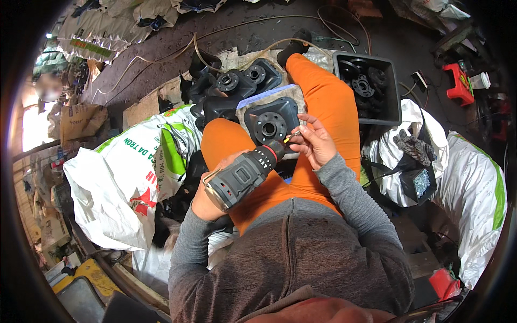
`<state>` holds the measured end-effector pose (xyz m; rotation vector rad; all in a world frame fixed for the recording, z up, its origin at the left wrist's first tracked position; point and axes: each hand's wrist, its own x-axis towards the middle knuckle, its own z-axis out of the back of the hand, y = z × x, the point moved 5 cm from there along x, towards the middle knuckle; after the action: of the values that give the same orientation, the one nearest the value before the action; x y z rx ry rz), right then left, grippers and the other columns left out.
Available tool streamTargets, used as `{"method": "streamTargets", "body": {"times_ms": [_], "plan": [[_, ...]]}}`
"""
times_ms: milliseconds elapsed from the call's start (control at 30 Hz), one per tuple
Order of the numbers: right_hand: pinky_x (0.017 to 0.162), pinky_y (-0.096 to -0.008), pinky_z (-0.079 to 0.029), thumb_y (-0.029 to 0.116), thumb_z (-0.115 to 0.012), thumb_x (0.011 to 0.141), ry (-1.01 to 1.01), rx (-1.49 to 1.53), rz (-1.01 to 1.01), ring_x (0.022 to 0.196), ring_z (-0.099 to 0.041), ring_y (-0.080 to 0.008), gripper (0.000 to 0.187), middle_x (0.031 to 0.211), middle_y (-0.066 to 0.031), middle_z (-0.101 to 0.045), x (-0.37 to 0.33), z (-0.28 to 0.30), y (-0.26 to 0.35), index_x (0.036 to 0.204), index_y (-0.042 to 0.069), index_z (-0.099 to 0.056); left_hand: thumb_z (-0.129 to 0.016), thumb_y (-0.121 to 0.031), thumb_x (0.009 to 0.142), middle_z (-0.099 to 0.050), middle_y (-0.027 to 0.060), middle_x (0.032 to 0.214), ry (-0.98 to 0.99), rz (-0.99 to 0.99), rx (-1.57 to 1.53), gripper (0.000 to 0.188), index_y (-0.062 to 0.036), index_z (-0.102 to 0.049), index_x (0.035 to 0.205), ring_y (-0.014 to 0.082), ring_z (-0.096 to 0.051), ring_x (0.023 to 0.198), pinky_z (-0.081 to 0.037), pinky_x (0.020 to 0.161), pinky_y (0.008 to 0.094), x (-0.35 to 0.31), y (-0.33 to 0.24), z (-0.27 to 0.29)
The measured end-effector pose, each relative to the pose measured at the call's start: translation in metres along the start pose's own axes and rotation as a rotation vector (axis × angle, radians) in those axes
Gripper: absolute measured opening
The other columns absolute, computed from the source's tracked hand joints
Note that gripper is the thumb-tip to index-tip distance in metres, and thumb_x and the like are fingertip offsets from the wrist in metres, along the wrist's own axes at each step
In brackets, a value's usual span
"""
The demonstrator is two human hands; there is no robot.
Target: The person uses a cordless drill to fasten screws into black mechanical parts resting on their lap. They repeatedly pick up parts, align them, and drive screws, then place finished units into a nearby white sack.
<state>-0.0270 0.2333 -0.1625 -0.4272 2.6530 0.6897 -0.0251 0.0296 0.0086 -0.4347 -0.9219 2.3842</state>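
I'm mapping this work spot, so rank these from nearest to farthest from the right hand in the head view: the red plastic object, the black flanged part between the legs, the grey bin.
From the right hand:
1. Black flanged part: just to its left, between the legs.
2. Grey bin: ahead and right, beyond the leg.
3. Red plastic object: far right.

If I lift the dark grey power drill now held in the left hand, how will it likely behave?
The power drill will likely feel stiff, as it looks moulded in hard plastic. It is probably heavy for its size, given how thick and bulky it appears. Laid down, it might roll or tip, since its front end narrows and looks rounded.
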Motion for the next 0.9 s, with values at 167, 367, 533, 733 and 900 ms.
{"method": "streamTargets", "body": {"times_ms": [167,367,533,733,900], "plan": [[0.064,-0.0259,-0.060,0.010,-0.055,0.095,-0.106,-0.166,0.043,0.079,-0.068,-0.0163,0.028,0.093,-0.0103,-0.062,0.006,-0.004,-0.003,0.120,0.005,-0.046,-0.075,-0.012,0.072,-0.063,0.0117,0.118,0.005,0.041,-0.021,0.063,-0.0034,-0.051,0.130,0.0239,-0.068,0.094,-0.054,0.083,0.0306,0.003,-0.007,0.005],[0.063,-0.0245,-0.059,0.011,-0.057,0.093,-0.121,-0.288,0.105,0.077,-0.067,-0.0152,0.026,0.092,-0.0096,-0.063,0.007,-0.012,0.002,0.117,0.004,-0.047,-0.076,-0.014,0.071,-0.065,0.0122,0.114,0.008,0.077,0.023,0.067,-0.0035,-0.050,0.132,0.0254,-0.068,0.094,-0.055,0.082,0.0309,-0.002,-0.005,0.003],[0.064,-0.0244,-0.059,0.012,-0.058,0.093,-0.094,-0.210,-0.055,0.077,-0.068,-0.0146,0.025,0.091,-0.0087,-0.063,0.007,-0.006,-0.006,0.115,0.004,-0.049,-0.076,-0.013,0.070,-0.066,0.0119,0.113,0.023,0.131,-0.044,0.067,-0.0052,-0.051,0.131,0.0253,-0.069,0.091,-0.056,0.079,0.0323,-0.008,-0.003,0.000],[0.064,-0.0246,-0.060,0.014,-0.058,0.094,-0.017,-0.113,-0.234,0.076,-0.068,-0.0135,0.031,0.093,-0.0078,-0.063,0.012,0.000,-0.015,0.122,0.006,-0.047,-0.076,-0.014,0.070,-0.066,0.0134,0.113,0.060,0.151,-0.016,0.065,-0.0063,-0.051,0.130,0.0264,-0.068,0.094,-0.054,0.079,0.0324,-0.009,0.004,0.000],[0.082,-0.0299,-0.056,0.012,-0.055,0.095,-0.282,-0.241,-0.006,0.103,-0.063,-0.0198,0.041,0.112,-0.0133,-0.060,0.019,0.019,-0.031,0.133,0.005,-0.042,-0.073,-0.009,0.071,-0.067,0.0135,0.101,-0.050,-0.016,0.152,0.043,-0.0046,-0.062,0.111,0.0260,-0.066,0.088,-0.052,0.078,0.0344,0.007,0.006,0.000]]}}
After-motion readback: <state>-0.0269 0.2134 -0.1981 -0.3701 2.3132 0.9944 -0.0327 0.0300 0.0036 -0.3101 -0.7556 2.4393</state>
